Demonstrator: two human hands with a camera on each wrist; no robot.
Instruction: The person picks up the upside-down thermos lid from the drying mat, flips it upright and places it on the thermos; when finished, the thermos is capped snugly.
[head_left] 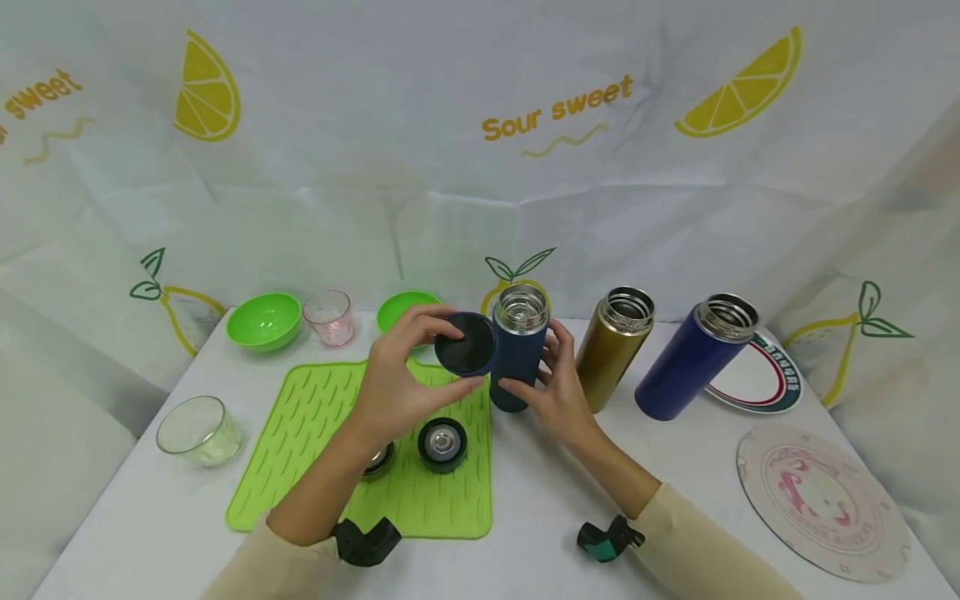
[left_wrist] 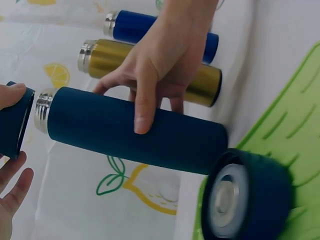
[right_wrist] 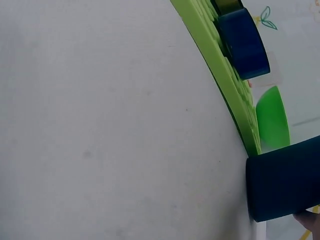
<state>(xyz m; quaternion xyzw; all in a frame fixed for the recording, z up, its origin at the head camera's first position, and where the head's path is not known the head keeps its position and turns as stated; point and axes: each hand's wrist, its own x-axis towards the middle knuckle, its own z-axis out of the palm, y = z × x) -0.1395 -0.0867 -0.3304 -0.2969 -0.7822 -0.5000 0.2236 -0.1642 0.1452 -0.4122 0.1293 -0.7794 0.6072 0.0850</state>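
My left hand [head_left: 401, 379] pinches a dark blue lid [head_left: 467, 346] between thumb and fingers, its dark round face turned toward the head camera. Right beside it stands an uncapped dark blue thermos bottle [head_left: 517, 350], upright, with a shiny steel neck. In the left wrist view the lid's rim is close to the mouth of the bottle [left_wrist: 130, 127]. My right hand [head_left: 558, 387] grips the bottle's body from the right, thumb on the near side. On the green mat [head_left: 300, 450] lie two more lids: a dark one [head_left: 442, 444] and another [head_left: 378, 458] partly hidden by my left forearm.
Uncapped gold [head_left: 615, 350] and blue [head_left: 693, 358] thermos bottles stand to the right. Behind the blue one lies a plate [head_left: 787, 392]; nearer is a round pink mat [head_left: 825, 508]. Green bowls [head_left: 264, 322], a pink glass [head_left: 330, 317] and a clear glass [head_left: 198, 433] stand left.
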